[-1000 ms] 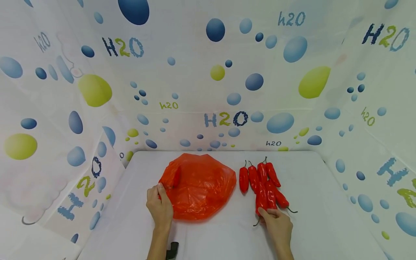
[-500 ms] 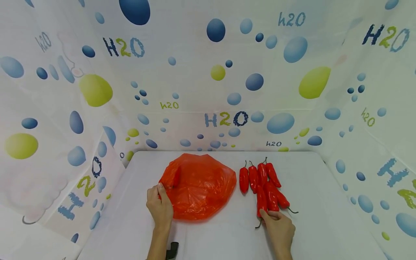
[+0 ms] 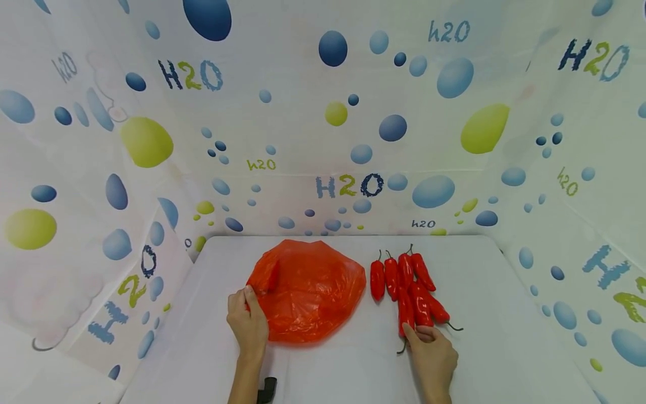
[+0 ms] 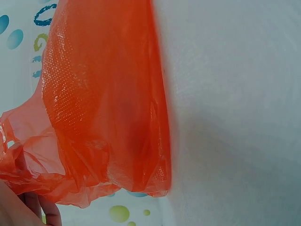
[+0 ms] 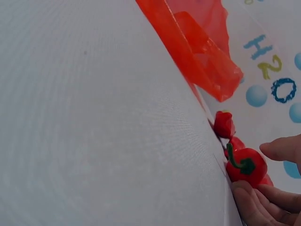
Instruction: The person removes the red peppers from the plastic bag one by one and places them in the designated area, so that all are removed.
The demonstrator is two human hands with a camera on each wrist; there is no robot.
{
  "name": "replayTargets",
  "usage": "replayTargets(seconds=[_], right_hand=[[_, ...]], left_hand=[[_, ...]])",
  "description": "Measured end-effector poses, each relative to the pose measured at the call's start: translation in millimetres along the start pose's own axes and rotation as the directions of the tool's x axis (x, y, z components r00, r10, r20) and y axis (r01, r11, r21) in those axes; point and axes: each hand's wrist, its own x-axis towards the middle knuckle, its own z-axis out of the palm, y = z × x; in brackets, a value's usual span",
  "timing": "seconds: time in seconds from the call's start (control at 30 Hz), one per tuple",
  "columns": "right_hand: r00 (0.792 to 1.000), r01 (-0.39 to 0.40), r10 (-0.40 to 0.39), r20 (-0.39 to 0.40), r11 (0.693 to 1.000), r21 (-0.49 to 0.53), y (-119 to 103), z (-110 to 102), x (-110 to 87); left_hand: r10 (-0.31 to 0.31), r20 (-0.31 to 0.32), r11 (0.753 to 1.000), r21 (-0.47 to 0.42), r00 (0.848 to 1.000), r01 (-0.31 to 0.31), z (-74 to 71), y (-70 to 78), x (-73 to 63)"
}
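An orange-red plastic bag (image 3: 313, 292) lies spread on the left half of the white table. My left hand (image 3: 247, 320) grips its gathered left edge between thumb and curled fingers; in the left wrist view the bag (image 4: 103, 94) stands up as a thin, see-through wall. At right, my right hand (image 3: 434, 359) holds the stem end of a glossy red chili pepper (image 3: 405, 314). In the right wrist view that pepper (image 5: 247, 167) shows its green stem, with the thumb at its upper side and curled fingers beneath.
Several other red chili peppers (image 3: 377, 280) lie grouped behind and beside the held one, some overlapping. A black device (image 3: 267, 390) sits by the left wrist. Printed white curtains (image 3: 282, 129) surround the white table (image 3: 484, 314) at the back and sides.
Since a second ago, the pepper at my right hand has shifted slightly toward me, uncovering more of its neighbour. The right hand moved slightly right; my left hand stays on the bag.
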Motion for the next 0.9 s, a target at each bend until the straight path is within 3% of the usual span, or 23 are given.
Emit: replayTargets(seconds=[0.53, 0.9], right_hand=[[0.987, 0.051, -0.056, -0.149, 0.998, -0.033, -4.8, -1.1, -0.3], [0.994, 0.061, -0.061, -0.093, 0.998, -0.001, -21.2, 3.4, -1.0]], left_hand=[[-0.029, 0.026, 1.0, -0.009, 0.999, 0.03, -1.0, 0.8, -0.8], [-0.052, 0.032, 0.999, 0.014, 0.998, 0.051, -1.2, 0.5, -1.5]])
